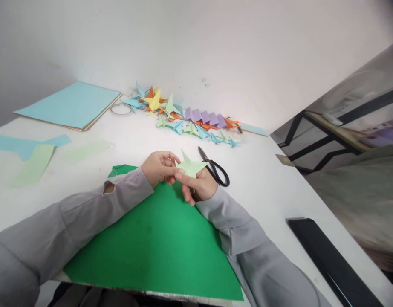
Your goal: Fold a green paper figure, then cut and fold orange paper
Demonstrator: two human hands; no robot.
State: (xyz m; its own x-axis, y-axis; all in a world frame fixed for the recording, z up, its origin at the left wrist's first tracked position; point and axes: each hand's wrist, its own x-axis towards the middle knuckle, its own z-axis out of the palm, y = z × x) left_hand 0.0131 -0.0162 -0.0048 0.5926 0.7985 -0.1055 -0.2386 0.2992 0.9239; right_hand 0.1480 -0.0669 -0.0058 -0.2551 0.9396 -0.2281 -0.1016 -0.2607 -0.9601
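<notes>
A pale green origami crane (190,167) is held up between my two hands, its pointed tips sticking up and to the right. My left hand (161,166) pinches its left end between thumb and fingers. My right hand (201,184) grips it from below, the thumb lying across its lower front. Both hands are over the far end of a green sheet (158,238). Black-handled scissors (215,167) lie just right of my right hand, partly hidden by it.
Folded paper figures (183,119) in several colours line the wall. A stack of coloured paper (68,104) and a tape roll (120,109) lie back left, with paper scraps (33,166) nearer. A long black object (330,260) lies at right by the table's edge.
</notes>
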